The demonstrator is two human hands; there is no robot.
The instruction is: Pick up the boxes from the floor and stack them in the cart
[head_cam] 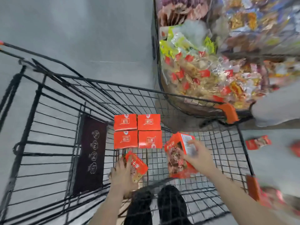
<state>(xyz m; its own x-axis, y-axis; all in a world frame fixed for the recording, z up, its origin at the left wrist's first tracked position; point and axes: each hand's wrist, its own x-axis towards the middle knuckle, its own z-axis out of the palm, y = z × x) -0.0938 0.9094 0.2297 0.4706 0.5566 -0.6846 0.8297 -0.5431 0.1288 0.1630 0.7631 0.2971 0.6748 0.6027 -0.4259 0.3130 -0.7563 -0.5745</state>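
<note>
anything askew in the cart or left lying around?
Four boxes sit in a neat two-by-two block in the cart. The left hand and right hand each hold a tilted box, not yet placed. One box on the floor lies outside the cart's right side.

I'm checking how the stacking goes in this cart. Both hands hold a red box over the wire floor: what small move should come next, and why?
Probably the left hand should set its small red box flat on the black wire cart floor just below the four red boxes lying in a square. That spot is bare and closest, while the right hand holds the larger red box tilted farther off.
</note>
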